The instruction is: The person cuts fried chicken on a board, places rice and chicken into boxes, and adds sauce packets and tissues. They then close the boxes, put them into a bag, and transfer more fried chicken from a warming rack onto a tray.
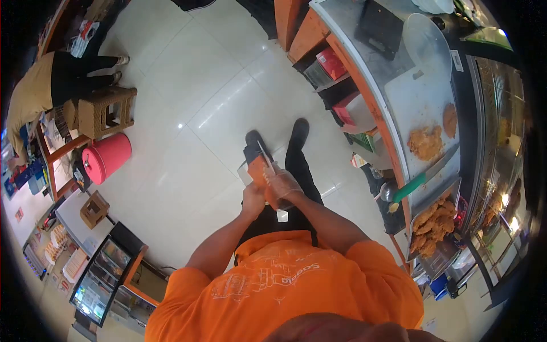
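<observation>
My left hand [253,200], bare, is closed around the near left side of an orange and dark packet [261,172] that looks like a folded paper or card food sleeve. My right hand [285,185] wears a clear plastic glove and lies against the packet's right side; its fingers are smeared by motion. A pale, thin edge shows along the packet's far end. Both hands are in front of my waist, above the tiled floor. Whatever is inside the packet is hidden.
On the right, a metal counter [393,85] bears flat fried pieces [425,143], a green-handled knife [410,187] and a tray of fried chicken [436,228]. A pink bin [108,158], a brown stool [108,111] and a bending person [34,85] are on the left. A screen [99,279] stands lower left.
</observation>
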A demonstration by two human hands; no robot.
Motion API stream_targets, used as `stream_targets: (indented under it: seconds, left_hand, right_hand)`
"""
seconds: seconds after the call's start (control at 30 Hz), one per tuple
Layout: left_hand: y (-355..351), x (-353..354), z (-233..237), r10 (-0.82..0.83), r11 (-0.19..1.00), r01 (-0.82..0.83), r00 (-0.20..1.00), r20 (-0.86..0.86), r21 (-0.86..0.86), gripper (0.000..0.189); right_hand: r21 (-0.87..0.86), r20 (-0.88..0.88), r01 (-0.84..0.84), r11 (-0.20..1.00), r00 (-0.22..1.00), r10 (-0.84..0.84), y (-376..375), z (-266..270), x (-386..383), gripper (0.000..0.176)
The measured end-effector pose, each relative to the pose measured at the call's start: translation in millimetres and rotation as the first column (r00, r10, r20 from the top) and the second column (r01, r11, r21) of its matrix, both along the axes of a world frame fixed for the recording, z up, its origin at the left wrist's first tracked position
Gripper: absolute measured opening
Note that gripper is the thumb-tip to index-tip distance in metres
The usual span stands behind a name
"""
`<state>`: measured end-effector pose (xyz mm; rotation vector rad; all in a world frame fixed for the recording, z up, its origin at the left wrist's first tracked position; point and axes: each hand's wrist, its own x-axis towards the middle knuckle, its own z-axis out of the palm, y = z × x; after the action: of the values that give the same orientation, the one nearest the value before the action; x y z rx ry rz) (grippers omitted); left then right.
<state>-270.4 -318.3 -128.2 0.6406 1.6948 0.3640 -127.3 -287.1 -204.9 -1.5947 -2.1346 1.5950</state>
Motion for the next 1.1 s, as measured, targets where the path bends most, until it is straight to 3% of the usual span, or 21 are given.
stream_targets:
  seconds: [0.03, 0.13, 0.17, 0.2, 0.23, 0.33, 0.4, 0.47, 0.5, 0.57, 0.7, 0.77, 0.87, 0.93, 0.97, 1.0, 1.1]
  left_hand:
    - [-3, -2, 4, -0.064, 0.997, 0.067, 0.996, -0.064, 0.048, 0.020]
    - [-17, -1, 25, -0.273, 0.944, 0.299, 0.945, -0.180, 0.137, 0.021]
    - [-12, 0, 29, -0.344, 0.909, 0.380, 0.915, -0.210, 0.169, 0.021]
    - [-5, -1, 40, -0.309, 0.929, 0.335, 0.936, -0.170, 0.159, 0.021]
    - [2, -3, 57, -0.276, 0.946, 0.293, 0.953, -0.129, 0.140, 0.022]
    - [7, -28, 64, -0.238, 0.957, 0.248, 0.968, -0.080, 0.148, 0.022]
    - [0, -55, 64, -0.187, 0.972, 0.193, 0.981, -0.053, 0.136, 0.022]
    - [-4, -77, 57, -0.078, 0.991, 0.079, 0.997, -0.014, 0.105, 0.021]
    - [-7, -87, 57, -0.052, 0.992, 0.055, 0.998, -0.026, 0.117, 0.021]
    - [-10, -101, 57, 0.001, 0.990, 0.006, 0.999, -0.050, 0.144, 0.020]
    - [-2, -110, 84, -0.092, 0.990, 0.107, 0.983, -0.159, 0.088, 0.022]
    - [3, -109, 96, -0.119, 0.986, 0.136, 0.978, -0.170, 0.093, 0.023]
    - [11, -108, 109, -0.039, 0.987, 0.061, 0.988, -0.147, 0.148, 0.024]
    - [15, -113, 102, -0.074, 0.969, 0.106, 0.987, -0.144, 0.225, 0.027]
    - [19, -113, 105, -0.076, 0.952, 0.106, 0.990, -0.116, 0.286, 0.027]
    - [26, -113, 111, -0.082, 0.932, 0.108, 0.993, -0.087, 0.345, 0.028]
    - [61, -111, 148, -0.101, 0.942, 0.055, 0.987, 0.124, 0.331, 0.026]
  right_hand:
    - [0.166, 0.039, -0.104, 0.981, 0.994, 0.099, 1, 9, -3, 0.041]
    - [-0.130, 0.149, -0.044, 0.991, 0.987, 0.063, 17, -25, 2, 0.032]
    - [-0.259, 0.275, 0.211, 0.943, 0.952, -0.137, 19, -45, 16, 0.028]
    - [-0.314, 0.412, 0.480, 0.819, 0.846, -0.338, 21, -66, 31, 0.025]
    - [-0.268, 0.482, 0.645, 0.716, 0.733, -0.480, 27, -81, 54, 0.025]
    - [0.060, 0.440, 0.790, 0.610, 0.527, -0.727, 46, -120, 122, 0.024]
    - [0.225, 0.430, 0.704, 0.674, 0.549, -0.717, 64, -142, 165, 0.023]
    - [0.321, 0.601, 0.342, 0.883, 0.647, -0.469, 89, -174, 216, 0.027]
    - [0.362, 0.682, 0.137, 0.922, 0.635, -0.362, 101, -188, 241, 0.029]
    - [0.349, 0.623, 0.296, 0.889, 0.636, -0.456, 128, -184, 251, 0.033]
    - [0.069, 0.419, 0.623, 0.779, 0.691, -0.589, 173, -126, 254, 0.044]
    - [0.102, 0.426, 0.638, 0.763, 0.666, -0.613, 182, -109, 240, 0.048]
    - [0.470, 0.544, 0.427, 0.772, 0.549, -0.635, 185, -108, 199, 0.050]
    - [0.242, 0.423, 0.486, 0.840, 0.726, -0.542, 171, -67, 154, 0.046]
    - [0.011, 0.098, 0.582, 0.813, 0.809, -0.580, 157, -32, 125, 0.034]
    - [-0.293, -0.187, 0.586, 0.755, 0.740, -0.646, 145, 8, 94, 0.024]
    - [-0.321, -0.296, 0.309, 0.895, 0.865, -0.405, 135, 82, 12, 0.044]
